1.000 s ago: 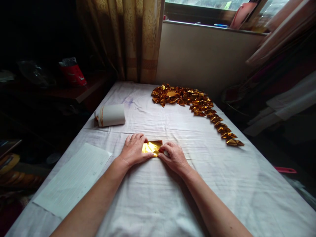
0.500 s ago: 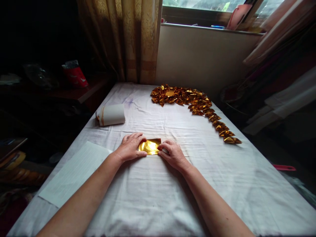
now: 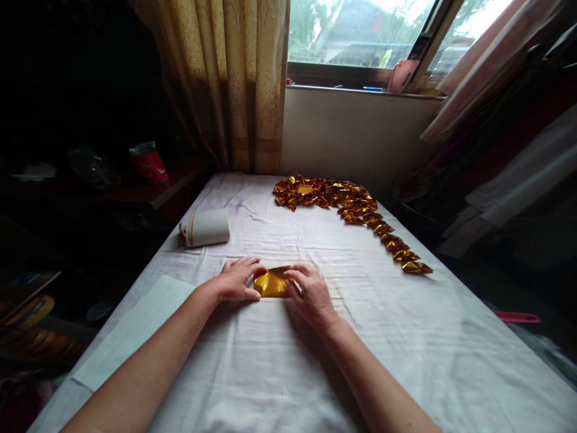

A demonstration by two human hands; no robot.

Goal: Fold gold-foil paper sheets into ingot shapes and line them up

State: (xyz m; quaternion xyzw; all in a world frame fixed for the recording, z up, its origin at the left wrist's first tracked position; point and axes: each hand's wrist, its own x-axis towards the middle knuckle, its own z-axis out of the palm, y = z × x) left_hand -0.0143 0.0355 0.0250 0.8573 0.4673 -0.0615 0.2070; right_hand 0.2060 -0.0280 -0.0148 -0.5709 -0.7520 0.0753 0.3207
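Note:
A small rectangle of shiny gold foil paper (image 3: 272, 284) lies on the white cloth in front of me. My left hand (image 3: 238, 279) holds it at its left end, thumb at the near corner and fingers over the far one. At the right end, my right hand (image 3: 310, 293) has thumb and fingertips on the paper, covering that edge. The paper's far right part looks slightly raised and darker. Beyond my hands, several folded gold foil pieces (image 3: 333, 193) form a pile that trails off to the right in a row.
A white roll (image 3: 210, 227) with a band around it rests at the left of the cloth-covered table (image 3: 406, 343). A pale lined sheet (image 3: 135, 331) lies partly under my left forearm. A red container (image 3: 149, 165) stands on a dark side surface. Curtain and window are behind.
My view has tilted up, showing more window. My right fingers have shifted onto the foil paper's far right edge, and its surface looks darker and more bent. My left hand stays at the left end.

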